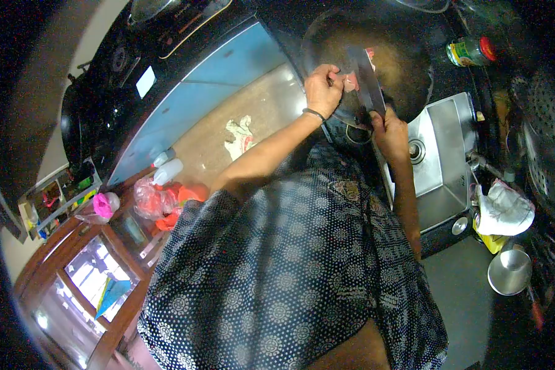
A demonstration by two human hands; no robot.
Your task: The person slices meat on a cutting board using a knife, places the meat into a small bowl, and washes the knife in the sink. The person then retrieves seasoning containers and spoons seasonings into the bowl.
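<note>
Patterned dark garment (253, 265) of the person fills the near middle. Farther away, the right hand (391, 132) is closed firmly on the handle of a cleaver (368, 83), whose blade hides part of the round board (404, 80). Pink meat (351, 82) lies at the blade's left side; the left hand (324, 92) has its fingers bent beside it, but I cannot tell whether they pinch it. On the right are a steel sink (438, 145), a red-lidded jar (470, 52) and, nearer, a metal cup (510, 271).

The strongly curved view darkens to grainy edges, light glinting off the sink (441, 132).
</note>
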